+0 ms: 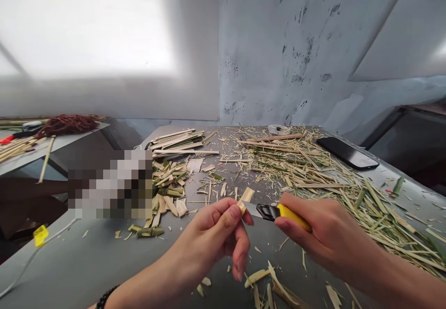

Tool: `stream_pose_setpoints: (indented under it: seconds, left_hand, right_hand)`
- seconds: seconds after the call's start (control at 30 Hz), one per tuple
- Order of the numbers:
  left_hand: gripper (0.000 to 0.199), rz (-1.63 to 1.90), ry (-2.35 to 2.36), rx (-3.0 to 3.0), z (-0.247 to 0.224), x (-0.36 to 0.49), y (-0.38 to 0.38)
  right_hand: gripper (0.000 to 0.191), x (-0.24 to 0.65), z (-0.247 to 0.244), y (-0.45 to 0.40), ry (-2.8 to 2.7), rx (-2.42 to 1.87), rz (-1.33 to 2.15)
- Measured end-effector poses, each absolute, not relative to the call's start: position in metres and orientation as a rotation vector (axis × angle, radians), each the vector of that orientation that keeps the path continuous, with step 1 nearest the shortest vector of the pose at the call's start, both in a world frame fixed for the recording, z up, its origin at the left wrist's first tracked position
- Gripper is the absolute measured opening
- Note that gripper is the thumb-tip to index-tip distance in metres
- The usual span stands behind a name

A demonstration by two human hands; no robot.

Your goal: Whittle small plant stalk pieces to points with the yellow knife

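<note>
Left hand (221,232) pinching short bamboo piece (248,194) between thumb and fingers, above grey table (114,258). Right hand (320,223) wrapped round yellow-and-black utility knife (294,217) — blade against the piece, exact contact hidden by fingers. Bamboo offcuts (170,186) left of centre, long shavings (303,172) heaped right — black smartphone (348,153) just beside the heap. Bamboo strips (179,141) stacked far left of the table.

My left fingers (232,214) cover part of the wood piece (247,194), my right fingers (289,200) hide much of the yellow knife handle (293,217), a pixelated patch (114,186) masks the left side of the bench (114,262), and the lower border crops my bracelet (105,296).
</note>
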State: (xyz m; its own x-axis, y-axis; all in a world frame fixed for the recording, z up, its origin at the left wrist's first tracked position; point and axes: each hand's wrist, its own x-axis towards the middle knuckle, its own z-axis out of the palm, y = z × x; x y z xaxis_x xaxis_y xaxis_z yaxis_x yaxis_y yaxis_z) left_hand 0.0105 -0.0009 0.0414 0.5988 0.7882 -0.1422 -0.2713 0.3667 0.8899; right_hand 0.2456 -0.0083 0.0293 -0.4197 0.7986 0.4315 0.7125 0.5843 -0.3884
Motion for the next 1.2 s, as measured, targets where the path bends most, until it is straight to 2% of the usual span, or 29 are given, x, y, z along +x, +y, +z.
stream_pose_setpoints:
  seconds: [0.17,0.3,0.4,0.5,0.67,0.9,1.1,1.2]
  left_hand:
    - [0.033,0.743,0.570,0.881,0.043,0.008,-0.004]
    - [0.032,0.649,0.439,0.800,0.038,0.010,-0.014]
    - [0.035,0.678,0.380,0.788,0.036,0.012,-0.016]
    - [0.030,0.723,0.450,0.813,0.035,0.012,-0.008]
    - [0.031,0.743,0.492,0.806,0.030,0.012,0.001]
    - [0.034,0.714,0.514,0.855,0.029,0.012,-0.005]
    - [0.026,0.808,0.644,0.799,0.031,0.013,0.005]
    - [0.031,0.799,0.713,0.821,0.037,0.013,0.010]
  right_hand:
    - [0.047,0.244,0.021,0.003,-2.263,-1.149,0.043]
    - [0.064,0.272,0.036,0.045,-2.054,-1.538,-0.168]
    - [0.057,0.294,0.058,0.063,-1.953,-1.616,-0.225]
    - [0.054,0.292,0.068,0.055,-2.023,-1.446,-0.142]
    - [0.053,0.259,0.045,0.024,-2.192,-1.145,0.144]
    - [0.055,0.249,0.026,0.016,-2.304,-1.068,0.054]
    - [0.063,0.245,0.023,0.043,-2.315,-1.154,-0.389]
    - [0.070,0.241,0.021,0.056,-2.315,-1.186,-0.483]
